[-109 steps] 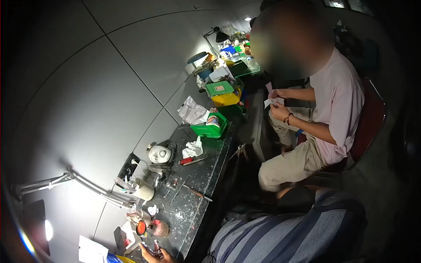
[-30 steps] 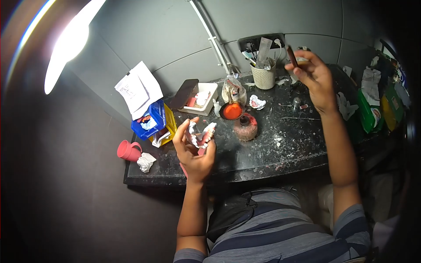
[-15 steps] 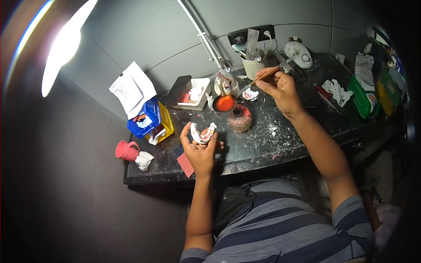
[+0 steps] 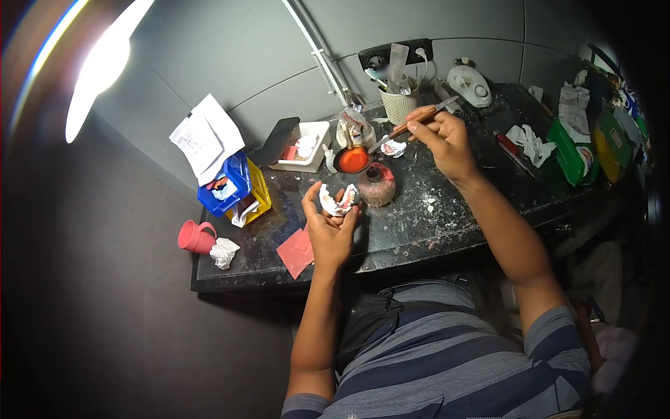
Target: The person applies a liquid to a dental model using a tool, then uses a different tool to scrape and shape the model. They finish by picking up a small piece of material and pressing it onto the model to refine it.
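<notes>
A white horseshoe-shaped dental cast (image 4: 338,202) with pink wax along its arch is held in the fingers of my left hand (image 4: 331,236), above the dark bench. My right hand (image 4: 447,144) pinches the wooden handle of a wax knife (image 4: 399,131). The blade points down and left, its tip right by the rim of a small pan of molten red-orange wax (image 4: 354,160). Just in front of the pan stands a round, wax-stained burner (image 4: 377,186). Another white-and-pink cast piece (image 4: 393,149) lies behind the knife.
Pink wax sheets (image 4: 296,255) lie left of my left forearm. Blue and yellow bins (image 4: 230,187) with papers, a pink mug (image 4: 197,237) and crumpled tissue (image 4: 224,253) occupy the left end. A white box (image 4: 308,148) and tool cup (image 4: 400,105) stand behind; a green bin (image 4: 571,155) is right.
My left hand has moved right with the cast, closer to the burner, and turned it. The wax knife has come down and left, its tip nearer the pan.
</notes>
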Available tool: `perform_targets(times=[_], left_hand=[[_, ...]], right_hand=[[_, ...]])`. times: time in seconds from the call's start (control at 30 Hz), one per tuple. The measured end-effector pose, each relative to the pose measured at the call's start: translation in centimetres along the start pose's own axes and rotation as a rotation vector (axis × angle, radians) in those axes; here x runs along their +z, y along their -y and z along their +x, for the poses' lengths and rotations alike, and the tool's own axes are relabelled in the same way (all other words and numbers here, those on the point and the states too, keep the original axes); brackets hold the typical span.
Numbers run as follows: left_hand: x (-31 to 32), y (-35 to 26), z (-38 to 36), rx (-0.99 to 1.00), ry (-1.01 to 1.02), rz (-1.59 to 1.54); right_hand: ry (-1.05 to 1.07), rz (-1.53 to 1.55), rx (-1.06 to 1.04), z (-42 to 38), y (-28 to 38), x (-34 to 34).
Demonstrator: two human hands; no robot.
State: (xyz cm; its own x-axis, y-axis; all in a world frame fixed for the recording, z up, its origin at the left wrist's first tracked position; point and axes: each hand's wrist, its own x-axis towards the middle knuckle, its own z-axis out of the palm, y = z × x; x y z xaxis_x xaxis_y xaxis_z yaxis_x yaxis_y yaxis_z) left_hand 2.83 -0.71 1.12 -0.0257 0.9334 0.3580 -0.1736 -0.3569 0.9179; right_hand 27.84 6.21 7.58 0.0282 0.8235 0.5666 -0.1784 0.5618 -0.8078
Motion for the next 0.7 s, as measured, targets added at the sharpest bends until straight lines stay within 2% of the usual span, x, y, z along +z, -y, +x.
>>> perform_targets(times=[0.33,0.53,0.63,0.7], left_hand=[[1.4,-0.3,0.0,0.042,0.096,0.138],[0.9,-0.4,-0.4,0.093,0.057,0.098],[0.8,-0.5,-0.8,0.206,-0.006,0.268],[0.7,-0.7,-0.9,0.204,-0.009,0.261]], right_hand=[[0.051,-0.072,0.031,0.0,-0.6,-0.9],[0.061,-0.075,0.037,0.1,-0.9,-1.0],[0.067,-0.082,0.046,0.1,-0.8,-1.1],[0.078,-0.04,0.057,0.1,0.2,-1.0]])
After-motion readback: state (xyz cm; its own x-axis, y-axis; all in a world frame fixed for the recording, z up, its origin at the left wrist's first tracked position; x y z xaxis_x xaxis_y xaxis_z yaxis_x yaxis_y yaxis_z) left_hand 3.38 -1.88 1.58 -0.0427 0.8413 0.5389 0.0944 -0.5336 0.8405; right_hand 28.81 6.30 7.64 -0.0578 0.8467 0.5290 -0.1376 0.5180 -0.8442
